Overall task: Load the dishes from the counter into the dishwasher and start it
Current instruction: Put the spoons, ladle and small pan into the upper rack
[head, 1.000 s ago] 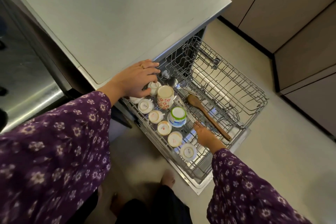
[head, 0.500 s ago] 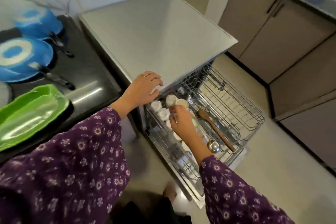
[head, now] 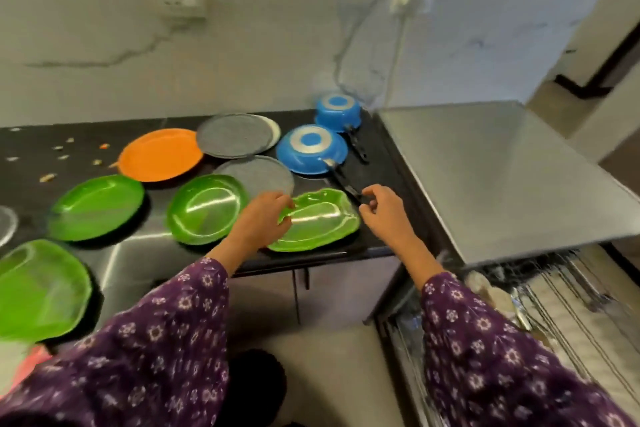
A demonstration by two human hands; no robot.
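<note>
The wavy green plate [head: 322, 222] lies at the front right corner of the desk [head: 377, 156]; the left hand [head: 259, 222] reaches in over the front edge, and its grip is closed on the plate's left rim, fingers curled over it; the right hand [head: 384, 211] is at the plate's right side, beside the end of the black handle of the nearer blue pan [head: 311, 149]; its grip is narrow, fingers loosely curled, and whether it holds plate or handle I cannot tell; the farther blue pan [head: 337, 111] sits bottom-up at the back right corner, as does the nearer one in front of it; a grey plate [head: 256, 175] lies just behind the wavy one, a second grey plate [head: 235, 135] nearer the back edge; leftward lie the middle green plate [head: 207, 208], the left green plate [head: 97, 206] and the orange plate [head: 161, 154]; the dishwasher [head: 502, 177] stands against the desk's right edge, its rack [head: 571, 305] drawn out, blurred.
</note>
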